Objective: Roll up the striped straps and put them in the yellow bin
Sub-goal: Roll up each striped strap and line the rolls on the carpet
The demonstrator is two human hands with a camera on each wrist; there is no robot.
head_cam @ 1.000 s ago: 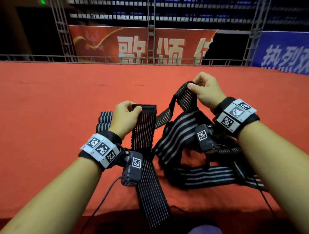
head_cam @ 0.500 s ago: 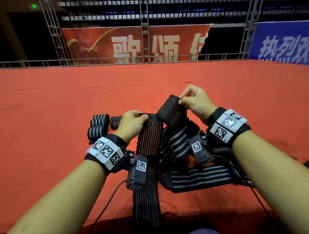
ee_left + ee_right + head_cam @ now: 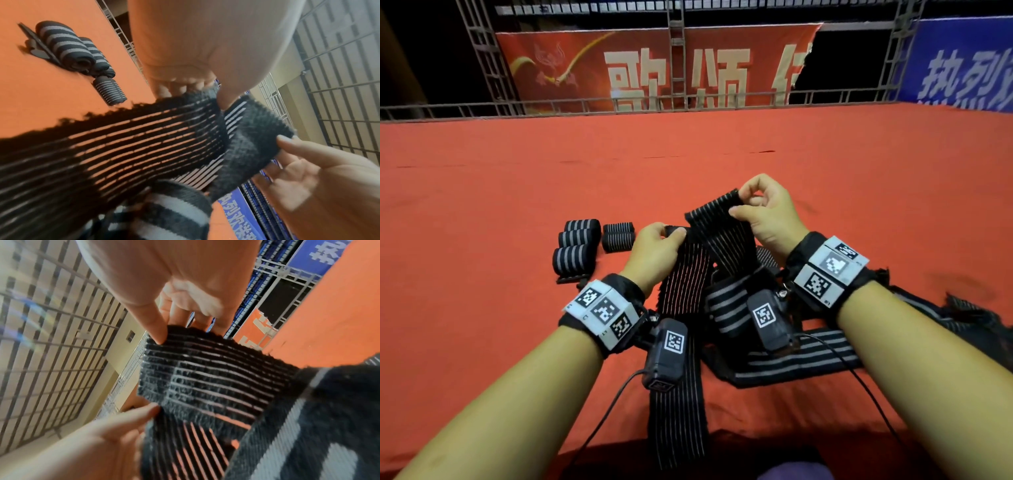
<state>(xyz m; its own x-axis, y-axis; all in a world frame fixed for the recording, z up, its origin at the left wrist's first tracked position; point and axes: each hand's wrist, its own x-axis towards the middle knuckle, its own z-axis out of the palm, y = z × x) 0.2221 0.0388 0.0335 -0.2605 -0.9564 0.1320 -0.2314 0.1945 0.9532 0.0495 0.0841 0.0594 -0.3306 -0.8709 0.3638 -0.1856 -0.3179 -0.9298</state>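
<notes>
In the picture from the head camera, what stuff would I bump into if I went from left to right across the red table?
The wide-striped rolled straps → the thin-striped rolled straps → the left hand → the thin-striped strap that both hands pinch → the right hand.

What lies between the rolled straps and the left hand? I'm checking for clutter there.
Only bare red cloth separates the rolled straps from the left hand, as the head view shows.
</notes>
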